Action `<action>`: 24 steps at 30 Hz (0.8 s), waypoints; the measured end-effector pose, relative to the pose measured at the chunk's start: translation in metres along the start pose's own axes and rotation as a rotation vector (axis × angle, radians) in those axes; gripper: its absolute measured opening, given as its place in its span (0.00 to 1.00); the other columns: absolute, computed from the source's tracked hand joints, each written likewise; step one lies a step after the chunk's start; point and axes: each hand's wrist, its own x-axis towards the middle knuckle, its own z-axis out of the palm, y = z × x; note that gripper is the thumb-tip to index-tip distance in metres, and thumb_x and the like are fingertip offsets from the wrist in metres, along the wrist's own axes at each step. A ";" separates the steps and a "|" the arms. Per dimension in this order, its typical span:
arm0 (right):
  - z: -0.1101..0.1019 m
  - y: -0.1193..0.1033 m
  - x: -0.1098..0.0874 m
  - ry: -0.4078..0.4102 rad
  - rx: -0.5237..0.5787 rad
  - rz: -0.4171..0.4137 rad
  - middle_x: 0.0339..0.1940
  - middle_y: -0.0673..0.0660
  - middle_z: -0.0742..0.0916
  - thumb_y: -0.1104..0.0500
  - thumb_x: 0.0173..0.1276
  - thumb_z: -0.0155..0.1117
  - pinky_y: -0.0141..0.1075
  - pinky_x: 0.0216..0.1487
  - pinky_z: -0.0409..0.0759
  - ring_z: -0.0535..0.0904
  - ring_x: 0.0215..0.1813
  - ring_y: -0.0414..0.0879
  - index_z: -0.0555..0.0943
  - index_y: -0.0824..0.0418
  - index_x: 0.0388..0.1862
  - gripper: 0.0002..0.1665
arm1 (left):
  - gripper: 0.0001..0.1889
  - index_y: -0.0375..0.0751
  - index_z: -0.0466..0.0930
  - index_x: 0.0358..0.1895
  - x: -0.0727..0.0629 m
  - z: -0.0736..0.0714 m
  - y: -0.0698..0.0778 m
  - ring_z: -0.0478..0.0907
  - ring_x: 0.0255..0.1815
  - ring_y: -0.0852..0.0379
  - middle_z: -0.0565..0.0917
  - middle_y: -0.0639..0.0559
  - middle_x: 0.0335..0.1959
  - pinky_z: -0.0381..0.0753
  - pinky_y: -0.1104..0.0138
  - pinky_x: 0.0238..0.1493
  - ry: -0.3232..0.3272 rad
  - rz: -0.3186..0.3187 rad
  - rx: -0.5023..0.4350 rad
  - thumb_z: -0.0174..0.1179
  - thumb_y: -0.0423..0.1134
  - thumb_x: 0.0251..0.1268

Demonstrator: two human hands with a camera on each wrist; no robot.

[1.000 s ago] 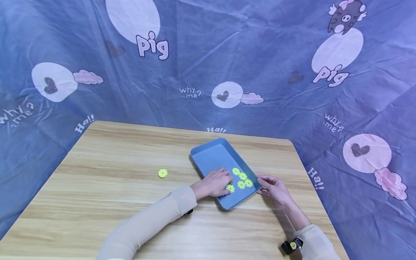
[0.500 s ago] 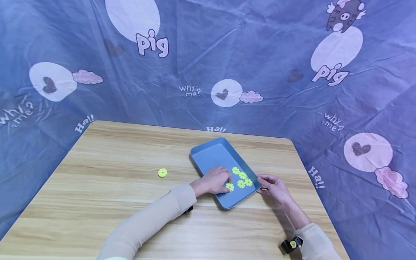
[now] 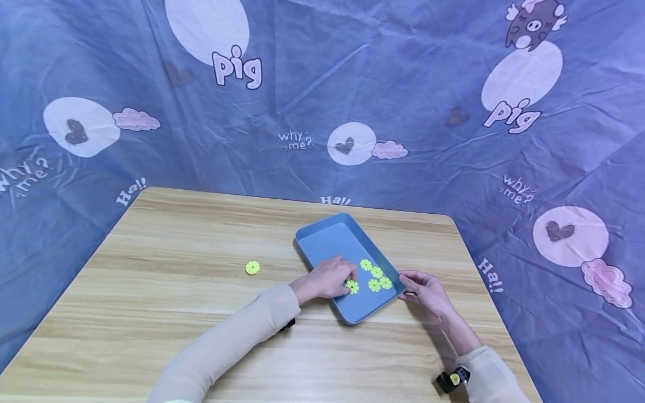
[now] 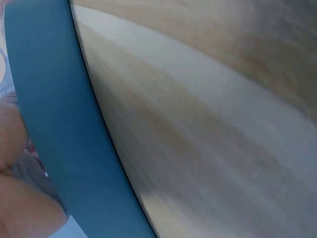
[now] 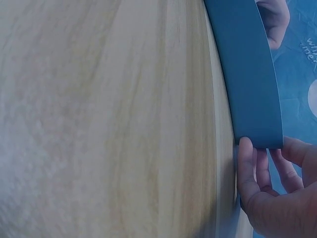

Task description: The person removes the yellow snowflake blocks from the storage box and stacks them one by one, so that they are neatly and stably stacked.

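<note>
My left hand point(image 3: 330, 278) reaches into a shallow blue tray point(image 3: 327, 240), its thumb and fingers pinching a yellow-green notched disc point(image 3: 351, 287), like an interlocking building disc. Several matching discs point(image 3: 375, 272) lie on the tray floor to its right. At the tray's right corner my right hand point(image 3: 428, 295) holds the wall, thumb by the rim and fingers at the outer side. In the right wrist view that hand point(image 5: 277, 193) touches the end of the tray wall point(image 5: 250, 84). The left wrist view shows part of the left hand point(image 4: 22, 183) beyond the tray wall point(image 4: 59, 109); the disc is hidden there.
One more yellow-green disc point(image 3: 252, 268) lies on the wooden table point(image 3: 176, 252), left of the tray. A blue printed cloth point(image 3: 302, 101) hangs behind the table and along its sides. A black wrist device point(image 3: 452, 380) sits at the right cuff.
The left hand has drawn slightly left and away from me inside the tray, and the disc at its fingertips has shifted with it. The right hand and tray stay practically still.
</note>
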 end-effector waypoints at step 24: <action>0.013 -0.002 0.004 0.044 0.008 -0.007 0.41 0.45 0.89 0.61 0.79 0.63 0.30 0.46 0.90 0.87 0.43 0.36 0.85 0.64 0.57 0.13 | 0.07 0.51 0.86 0.48 -0.012 -0.019 -0.033 0.80 0.46 0.60 0.86 0.60 0.37 0.79 0.64 0.53 0.042 -0.011 -0.126 0.68 0.41 0.71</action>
